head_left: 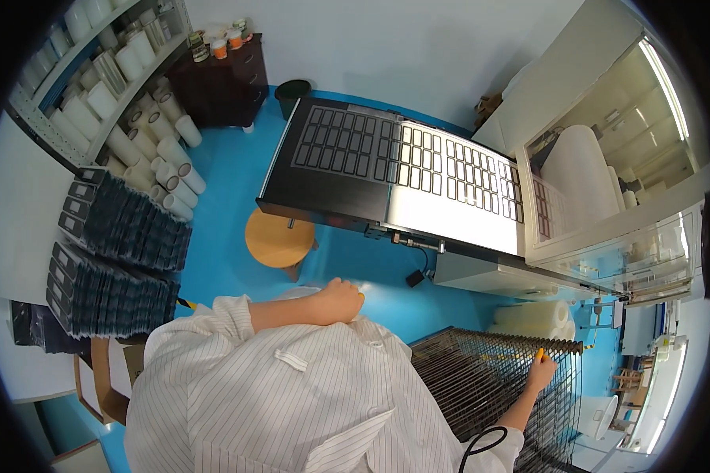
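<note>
Right hand [541,372] at the upper edge of the dark wire rack [481,369], an orange-yellow bit at its fingertips; looks like contact, but can't tell if the fingers are clamped on the edge or just resting there. Left hand [341,303] in front of the torso, fingers curled in, yellow bit at the tip; palm side hidden, can't tell if closed or holding anything. Hands well apart.

Rack is right under the right hand, spreading below it and toward the body. Beyond the left hand, farther out: long machine bed [323,189], black at one end, brightly lit white toward the other, rows of dark-framed panels [335,142] along it. Round wooden stool [278,238] up and left of the left hand; stacks of dark sheets [118,292] farther left of it. Pale rolls [528,317] just past the right hand.

Step, my read: handling the rack at its top edge, left hand off it. Next move seems to call for a sure finger hold on that edge, left hand kept clear of the wires
</note>
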{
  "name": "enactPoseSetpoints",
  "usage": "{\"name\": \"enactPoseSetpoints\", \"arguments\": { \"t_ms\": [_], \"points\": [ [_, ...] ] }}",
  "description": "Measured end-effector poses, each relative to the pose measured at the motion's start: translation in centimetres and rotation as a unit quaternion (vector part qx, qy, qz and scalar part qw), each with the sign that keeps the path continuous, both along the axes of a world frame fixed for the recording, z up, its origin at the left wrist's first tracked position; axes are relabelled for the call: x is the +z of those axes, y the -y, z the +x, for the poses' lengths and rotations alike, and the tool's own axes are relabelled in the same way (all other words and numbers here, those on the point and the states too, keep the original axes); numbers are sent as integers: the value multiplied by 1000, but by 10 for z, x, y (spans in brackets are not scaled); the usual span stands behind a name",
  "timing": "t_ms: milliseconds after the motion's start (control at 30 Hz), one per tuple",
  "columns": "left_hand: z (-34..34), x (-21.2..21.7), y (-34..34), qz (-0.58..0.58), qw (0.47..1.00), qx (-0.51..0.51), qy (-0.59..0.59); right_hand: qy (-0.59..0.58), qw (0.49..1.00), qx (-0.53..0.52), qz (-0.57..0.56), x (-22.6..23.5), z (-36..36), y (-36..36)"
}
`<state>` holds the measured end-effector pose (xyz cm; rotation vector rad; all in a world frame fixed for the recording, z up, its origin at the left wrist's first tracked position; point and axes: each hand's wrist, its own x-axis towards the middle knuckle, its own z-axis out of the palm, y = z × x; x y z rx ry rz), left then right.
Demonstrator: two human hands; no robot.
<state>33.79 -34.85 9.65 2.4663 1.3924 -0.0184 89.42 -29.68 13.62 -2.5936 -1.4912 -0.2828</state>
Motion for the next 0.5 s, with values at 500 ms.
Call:
{"name": "enactPoseSetpoints", "arguments": {
  "t_ms": [500],
  "points": [
    [-6, -13, 18, 13, 999, -12, 29, -16, 999, 24, 22, -5, 12, 6]
  ]
}}
